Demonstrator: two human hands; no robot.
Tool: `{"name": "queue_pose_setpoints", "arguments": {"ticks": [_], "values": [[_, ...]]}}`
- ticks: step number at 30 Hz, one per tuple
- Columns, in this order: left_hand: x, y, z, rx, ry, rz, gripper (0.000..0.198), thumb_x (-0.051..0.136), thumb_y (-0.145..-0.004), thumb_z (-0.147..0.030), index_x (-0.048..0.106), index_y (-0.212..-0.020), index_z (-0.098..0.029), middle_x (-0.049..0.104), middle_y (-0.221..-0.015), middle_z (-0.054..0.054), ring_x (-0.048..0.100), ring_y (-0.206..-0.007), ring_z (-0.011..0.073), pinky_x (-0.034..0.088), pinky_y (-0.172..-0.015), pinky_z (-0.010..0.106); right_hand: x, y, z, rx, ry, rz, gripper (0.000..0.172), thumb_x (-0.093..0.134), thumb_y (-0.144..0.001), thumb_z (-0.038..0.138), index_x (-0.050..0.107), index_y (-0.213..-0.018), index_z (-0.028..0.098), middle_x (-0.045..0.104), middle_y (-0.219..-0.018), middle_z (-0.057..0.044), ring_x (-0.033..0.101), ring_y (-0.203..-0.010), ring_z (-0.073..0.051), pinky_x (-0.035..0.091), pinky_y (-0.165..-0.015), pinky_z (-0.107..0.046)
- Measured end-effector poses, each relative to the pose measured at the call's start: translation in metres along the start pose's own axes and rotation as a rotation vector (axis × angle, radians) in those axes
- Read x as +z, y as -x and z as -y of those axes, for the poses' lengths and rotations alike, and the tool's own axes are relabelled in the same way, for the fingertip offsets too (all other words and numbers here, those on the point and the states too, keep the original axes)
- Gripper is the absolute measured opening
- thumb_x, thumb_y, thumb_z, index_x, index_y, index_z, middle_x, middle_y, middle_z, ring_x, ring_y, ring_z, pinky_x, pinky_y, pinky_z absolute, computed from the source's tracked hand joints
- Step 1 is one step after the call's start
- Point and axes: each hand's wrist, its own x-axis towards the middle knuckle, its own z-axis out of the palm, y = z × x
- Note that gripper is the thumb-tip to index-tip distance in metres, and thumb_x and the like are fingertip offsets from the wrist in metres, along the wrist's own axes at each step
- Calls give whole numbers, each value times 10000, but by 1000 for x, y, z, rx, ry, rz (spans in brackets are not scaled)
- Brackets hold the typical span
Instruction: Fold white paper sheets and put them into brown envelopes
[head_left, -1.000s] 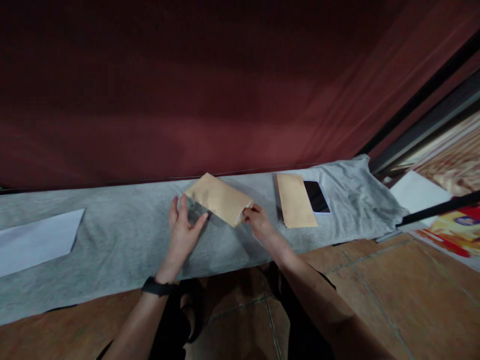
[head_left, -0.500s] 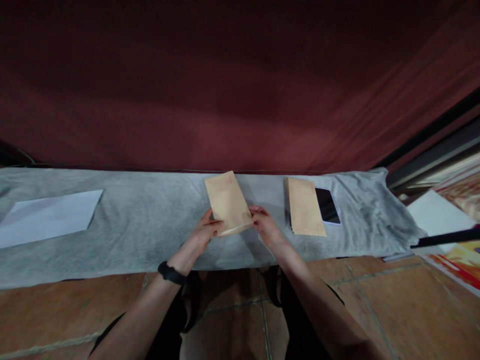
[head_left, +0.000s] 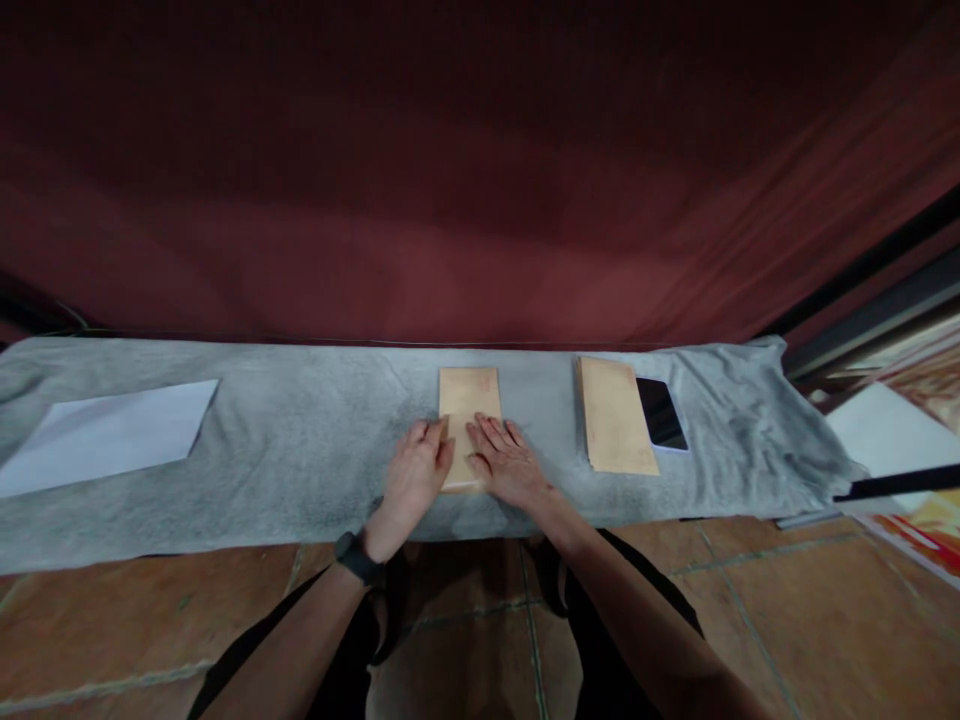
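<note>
A brown paper envelope (head_left: pixel 469 388) lies flat on the grey cloth in front of me, its long side pointing away. My left hand (head_left: pixel 417 468) rests at the envelope's left edge, thumb on the paper and fingers stretched forward. Flat on its right half lies my right hand (head_left: pixel 511 464), fingers spread. Neither hand grips the envelope. Part of its middle is covered by my fingers, and a shiny strip shows at the near end.
To the right, a stack of brown envelopes (head_left: pixel 619 415) lies beside a dark-screened phone (head_left: pixel 662 413). White paper sheets (head_left: pixel 124 428) lie at the left. The grey cloth (head_left: pixel 300 440) covers a long, narrow surface against a dark red backdrop (head_left: pixel 450 270). Tiled floor (head_left: pixel 712 600) lies below.
The envelope was held tilted in both hands and now lies flat and straight on the cloth. My hands have let go of its edges and rest on it.
</note>
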Motion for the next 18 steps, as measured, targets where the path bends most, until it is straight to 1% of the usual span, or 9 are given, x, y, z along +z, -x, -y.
{"name": "queue_pose_setpoints", "arguments": {"ticks": [2,4,6,9,11,13,16,18], "values": [[7,-4,-5,173,-3,-17,462,413,-1008,-355,543,-1414,-180,564,-1437,152,504,-1365,295,403,-1145,470,0,0,-1,-10,13,6,550,460,-1037,369,376,-1562,226,278,-1653,-84,262,-1541,-257,167,-1276,-522],[18,-8,-9,291,3,14,492,356,-1034,-360,497,-1463,-165,450,-1566,138,351,-1489,280,298,-1224,489,1,-1,-2,-8,13,10,544,464,-1036,370,394,-1553,215,313,-1638,-99,281,-1534,-260,180,-1273,-530],[30,-12,-10,339,-12,64,520,326,-1046,-379,449,-1507,-172,402,-1608,116,276,-1529,265,251,-1248,493,1,-2,-2,0,17,15,526,469,-1031,349,430,-1533,196,377,-1605,-124,312,-1522,-258,192,-1270,-530],[41,-26,-6,339,-54,107,564,305,-1051,-423,386,-1552,-176,358,-1635,109,243,-1544,252,237,-1253,479,-1,-2,-3,-9,23,26,488,493,-1015,323,497,-1488,203,441,-1572,-127,341,-1510,-258,209,-1264,-532],[42,-44,-2,373,-81,131,578,281,-1054,-430,362,-1567,-179,315,-1655,102,220,-1552,238,204,-1262,468,-4,-4,-4,-22,11,39,477,520,-1003,326,521,-1467,218,473,-1559,-111,361,-1500,-253,219,-1261,-522],[42,-71,1,448,-98,190,576,270,-1051,-422,355,-1573,-194,304,-1660,79,205,-1556,218,152,-1273,457,-10,-5,-7,-31,-16,47,477,541,-989,311,531,-1455,212,504,-1541,-106,398,-1478,-239,234,-1259,-493],[43,-112,2,467,-121,243,575,273,-1038,-382,339,-1581,-202,315,-1657,62,189,-1558,203,104,-1276,442,-20,-10,-11,-67,-87,38,430,545,-962,223,589,-1390,232,540,-1516,-73,464,-1426,-197,284,-1241,-426],[46,-130,2,484,-139,261,572,270,-1034,-367,342,-1579,-213,320,-1656,47,183,-1559,191,88,-1276,426,-25,-14,-14,-93,-138,20,395,541,-942,163,645,-1310,259,582,-1477,-38,503,-1385,-174,327,-1217,-384]]}}
